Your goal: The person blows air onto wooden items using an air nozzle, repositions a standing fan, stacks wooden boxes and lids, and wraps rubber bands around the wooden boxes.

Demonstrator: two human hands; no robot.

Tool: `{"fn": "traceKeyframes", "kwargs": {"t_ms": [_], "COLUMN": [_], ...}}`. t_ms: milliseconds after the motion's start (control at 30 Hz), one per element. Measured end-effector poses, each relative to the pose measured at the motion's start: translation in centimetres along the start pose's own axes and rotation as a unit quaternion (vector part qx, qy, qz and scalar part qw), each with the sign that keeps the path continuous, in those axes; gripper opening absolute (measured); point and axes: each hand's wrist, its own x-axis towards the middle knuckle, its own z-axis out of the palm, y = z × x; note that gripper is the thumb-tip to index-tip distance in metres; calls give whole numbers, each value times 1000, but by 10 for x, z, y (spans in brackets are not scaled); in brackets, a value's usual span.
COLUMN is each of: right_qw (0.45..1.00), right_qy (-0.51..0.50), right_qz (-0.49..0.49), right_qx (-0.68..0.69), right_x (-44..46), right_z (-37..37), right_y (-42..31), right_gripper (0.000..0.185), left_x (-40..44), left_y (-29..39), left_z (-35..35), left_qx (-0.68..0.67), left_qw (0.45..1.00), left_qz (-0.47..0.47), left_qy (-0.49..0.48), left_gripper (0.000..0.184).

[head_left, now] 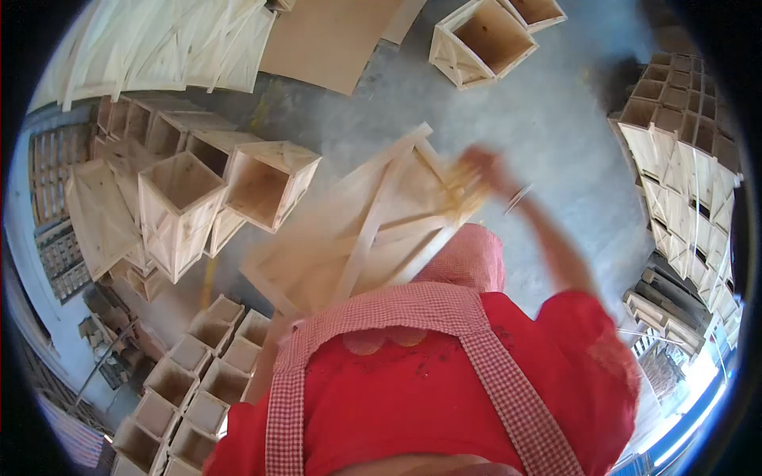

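Right in front of my chest stands a tilted pale wooden box (369, 230) with diagonal slats across its side; its left part is blurred. My right hand (486, 173) is at the upper right edge of this box, smeared by motion. A blurred yellowish patch (460, 189) shows at its fingers, and I cannot make out whether it is something held. My left hand is out of sight, with the left sleeve low beside the box. A checked apron (468, 258) over a red shirt hangs close behind the box.
Several open wooden boxes (262, 186) are stacked at the left, with rows of boxes (175, 381) below them. Two more boxes (484, 40) stand at the top on the grey floor (556, 127). Brown sheets (325, 40) lie at upper left. Tall box stacks (675, 159) line the right.
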Motion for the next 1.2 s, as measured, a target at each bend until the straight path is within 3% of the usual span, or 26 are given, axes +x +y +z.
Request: {"fn": "traceKeyframes", "kwargs": {"t_ms": [33,67,100,167,233,267,300,333,367,400,433,467,500,533,600,633,733,833,867,967,1000,1033,1067,1100,1167,1200], "right_qw": [972,842,686,672,696,731,765,769,773,815,843,832,897,916,964,971,963,967,971,982,986,989,991,995,994,995], "right_qy": [63,182,307,336,327,313,297,296,297,305,251,224,200,176,110,86,38,62,59,27,34,39,32,-12,-55,-74], "right_qz": [-93,-139,-139,82,125,101,78,78,73,48,86,-47,76,34,125,176,192,232,217,152,142,128,115,73,27,16], "right_qx": [-205,-489,-645,-655,-628,-598,-567,-561,-556,-490,-468,-505,-386,-360,-207,-135,-184,-89,-84,-109,-84,-56,-55,-67,-87,-65], "right_x": [33,65,95,49,39,38,38,35,24,8,-4,-17,-27,-38,-55,-62,-66,-51,-39,9,30,51,71,89,116,130], "right_z": [-114,-226,-333,-419,-447,-442,-439,-414,-377,-318,-280,-250,-212,-185,-140,-118,-85,-70,-68,-68,-64,-55,-42,-32,-1,24], "right_y": [59,116,168,124,127,153,183,212,224,200,198,212,195,196,181,173,141,128,127,130,121,112,103,94,85,84], "right_gripper": [23,21,20,18,18,16,15,17,20,21,20,18,20,27,36,41,36,33,32,30,29,28,28,27,25,25], "left_x": [-3,-6,-9,-8,5,26,52,85,127,168,215,255,296,336,426,473,549,568,545,471,511,488,458,502,452,456], "left_y": [0,0,-1,0,2,2,6,13,16,19,-2,-16,-29,-42,-25,-18,-19,-5,16,53,-8,-4,-1,-68,-66,-82], "left_z": [5,12,18,33,49,59,76,97,128,159,157,183,211,238,310,345,388,424,426,357,315,269,219,144,25,-36], "left_qx": [4,8,12,37,115,253,469,567,533,501,522,454,383,315,138,7,-187,5,-88,-224,-193,-383,-366,-435,-577,-632], "left_qw": [1000,1000,999,998,993,967,872,786,781,767,824,855,877,888,974,942,913,973,986,972,935,909,923,890,790,742], "left_qz": [-8,-15,-24,-34,-22,28,137,242,321,399,198,239,285,333,-17,-143,-167,-122,-84,40,243,123,112,115,10,14], "left_qy": [7,13,22,31,21,-10,-43,-49,-45,-40,-102,-73,-49,-29,181,305,322,195,115,-56,-170,-113,34,74,207,224], "left_gripper": [29,28,26,23,20,19,17,16,22,28,12,17,22,27,24,28,39,36,41,49,49,42,43,50,93,116]}}
